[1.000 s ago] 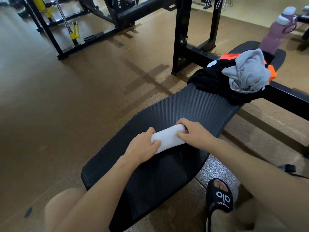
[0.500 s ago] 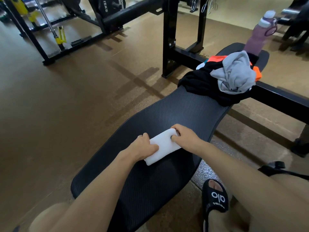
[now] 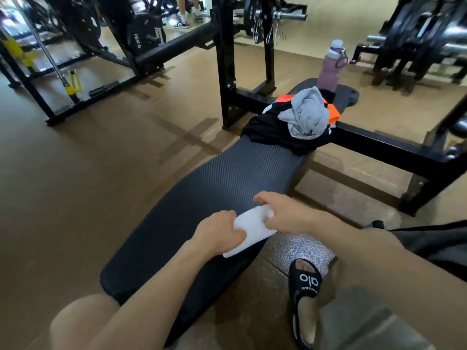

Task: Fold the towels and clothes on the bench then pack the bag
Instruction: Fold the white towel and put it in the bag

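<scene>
A rolled white towel (image 3: 252, 229) sits at the right edge of the black bench pad (image 3: 214, 183), partly lifted off it. My left hand (image 3: 218, 232) grips its near end. My right hand (image 3: 280, 213) pinches its far end with curled fingers. Farther along the bench lies a heap of clothes: a grey garment (image 3: 307, 114) on top of a black one (image 3: 273, 132), with orange fabric (image 3: 333, 113) showing beneath. No bag is clearly in view.
A purple water bottle (image 3: 331, 68) stands at the bench's far end. The black rack frame (image 3: 227, 61) and its crossbar (image 3: 384, 145) flank the bench. My sandalled foot (image 3: 307, 284) rests on the floor at right. Weight machines line the back.
The camera has tilted up. Both hands have carried the towel roll toward the bench's right edge and nearer to me, tilting it.
</scene>
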